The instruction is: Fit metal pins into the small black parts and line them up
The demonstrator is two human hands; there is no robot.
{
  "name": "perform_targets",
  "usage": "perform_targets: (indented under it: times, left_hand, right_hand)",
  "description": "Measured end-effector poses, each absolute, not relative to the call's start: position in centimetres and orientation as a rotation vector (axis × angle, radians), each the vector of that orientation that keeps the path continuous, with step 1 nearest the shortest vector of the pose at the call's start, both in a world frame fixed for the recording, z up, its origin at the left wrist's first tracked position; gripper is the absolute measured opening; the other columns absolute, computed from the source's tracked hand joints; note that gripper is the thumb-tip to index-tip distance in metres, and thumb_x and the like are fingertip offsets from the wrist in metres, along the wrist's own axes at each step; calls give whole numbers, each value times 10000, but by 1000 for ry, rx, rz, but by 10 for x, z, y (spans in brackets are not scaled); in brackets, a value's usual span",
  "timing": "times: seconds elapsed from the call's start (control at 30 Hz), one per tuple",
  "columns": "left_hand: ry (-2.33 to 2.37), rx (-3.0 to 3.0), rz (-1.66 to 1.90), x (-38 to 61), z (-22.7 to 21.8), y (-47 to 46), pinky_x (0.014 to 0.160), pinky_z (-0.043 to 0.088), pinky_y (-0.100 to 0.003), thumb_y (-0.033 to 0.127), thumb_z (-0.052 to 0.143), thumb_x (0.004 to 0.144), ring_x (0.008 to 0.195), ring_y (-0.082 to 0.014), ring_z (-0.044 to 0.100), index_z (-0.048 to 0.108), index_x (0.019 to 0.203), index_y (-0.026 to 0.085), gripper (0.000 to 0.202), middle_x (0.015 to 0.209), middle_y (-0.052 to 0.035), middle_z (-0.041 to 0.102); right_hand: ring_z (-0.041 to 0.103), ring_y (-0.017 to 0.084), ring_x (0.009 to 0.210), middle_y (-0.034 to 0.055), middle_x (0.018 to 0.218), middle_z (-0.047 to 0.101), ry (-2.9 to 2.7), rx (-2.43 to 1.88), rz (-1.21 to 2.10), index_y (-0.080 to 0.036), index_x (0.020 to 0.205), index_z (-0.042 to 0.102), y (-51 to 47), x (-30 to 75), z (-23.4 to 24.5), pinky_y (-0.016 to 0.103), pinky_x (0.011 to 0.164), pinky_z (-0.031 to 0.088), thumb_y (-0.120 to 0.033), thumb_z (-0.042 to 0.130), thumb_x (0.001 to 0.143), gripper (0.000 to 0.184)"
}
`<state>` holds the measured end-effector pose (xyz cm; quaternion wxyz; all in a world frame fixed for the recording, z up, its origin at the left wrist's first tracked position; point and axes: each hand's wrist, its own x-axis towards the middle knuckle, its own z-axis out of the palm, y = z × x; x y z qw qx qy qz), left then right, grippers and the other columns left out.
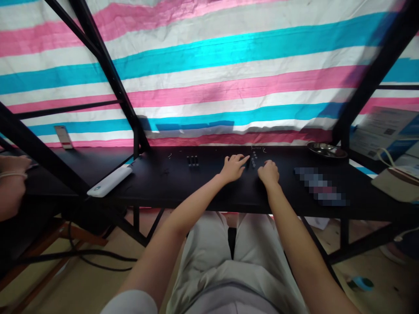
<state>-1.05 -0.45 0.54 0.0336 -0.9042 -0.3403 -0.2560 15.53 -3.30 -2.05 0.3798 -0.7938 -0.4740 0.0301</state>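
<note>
Both my hands rest on a black table [183, 187]. My left hand [233, 167] lies with its fingers stretched toward a cluster of small dark parts [252, 160] and touches it. My right hand [268, 172] is curled just right of that cluster, knuckles up, its fingertips hidden. What it holds, if anything, I cannot make out. A second small group of dark parts [193, 161] stands to the left of my hands.
A white power bank [109, 181] lies at the table's left. A metal dish [326, 150] sits at the back right. Black frame bars [108, 74] cross above. Another person's arm [11, 183] shows at the far left. A striped tarp [229, 65] hangs behind.
</note>
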Motion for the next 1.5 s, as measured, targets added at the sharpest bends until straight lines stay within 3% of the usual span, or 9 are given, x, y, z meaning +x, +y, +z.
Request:
perform_targets:
  times: [0.17,0.3,0.53,0.7,1.17,1.5]
  left_hand:
    - [-1125,-2771,-713,8,-12,3,931,291,-570,127,425,821,1139,-294,409,340,1363,287,572,1343,-112,419]
    - [-1189,-2757,-665,12,-18,11,931,291,-595,133,438,829,1140,-307,415,398,1330,276,522,1330,-118,427]
    - [-1081,-2612,-679,8,-10,7,976,263,-482,227,488,849,1048,-236,468,591,1045,194,224,1111,-83,572]
    - [-1166,-2588,-744,1,-11,5,962,257,-447,243,517,827,992,-218,490,593,874,177,111,1042,-69,597]
    - [-1323,-2526,-1206,-61,-11,-7,912,267,-380,263,584,787,965,-179,538,565,810,206,65,998,-10,635]
    - [-1415,-2466,-1356,-70,-14,-8,861,330,-338,248,606,766,923,-175,550,571,809,200,73,938,-14,627]
  right_hand:
    - [556,332,985,224,1048,577,-1348,-2147,87,-119,1039,560,-34,151,-22,462,795,407,-185,452,751,315]
    - [563,314,995,207,1060,588,-1387,-2185,88,-126,1040,570,-35,149,-20,438,805,411,-219,453,778,302]
    - [547,274,1025,160,1100,590,-1451,-2249,82,-119,1095,553,-32,148,-21,389,835,404,-272,458,810,337]
    - [535,272,1043,148,1111,586,-1494,-2246,55,-145,1067,581,-29,147,-24,385,841,391,-354,498,816,337]
    - [560,263,988,116,1041,629,-1449,-2216,51,-172,1005,619,-13,149,-33,375,812,382,-382,518,800,311]
    - [591,237,926,98,942,661,-1423,-2250,93,-194,886,657,-18,146,-26,356,801,388,-250,463,805,218]
